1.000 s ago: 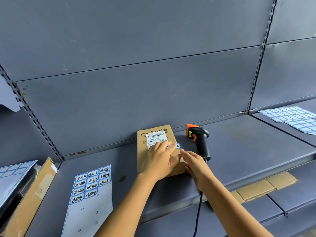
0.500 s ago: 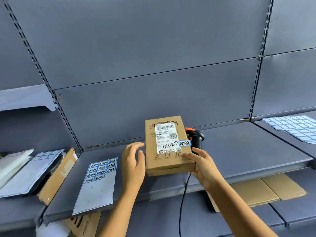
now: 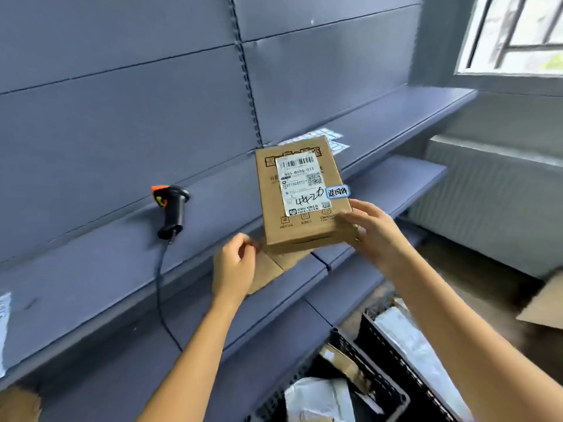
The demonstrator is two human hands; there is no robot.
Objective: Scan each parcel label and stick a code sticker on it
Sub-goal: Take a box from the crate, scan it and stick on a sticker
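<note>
Parcel: a flat cardboard box held tilted in the air above the front edge of the shelf. Its label faces up, with a blue-bordered code sticker at the label's right edge. The right hand grips the near right corner, fingers spread over the top face, thumb hidden beneath. The left hand hangs just beside the near left corner, fingers loosely curled, holding nothing visible. Since one corner carries it, the box is judged light and stiff. Plain board should offer fair friction, and edges and corners are the natural holds, clear of the label. The scanner lies on the shelf, well apart. A black crate, lower right, contains pale plastic mailers and a cardboard piece.
</note>
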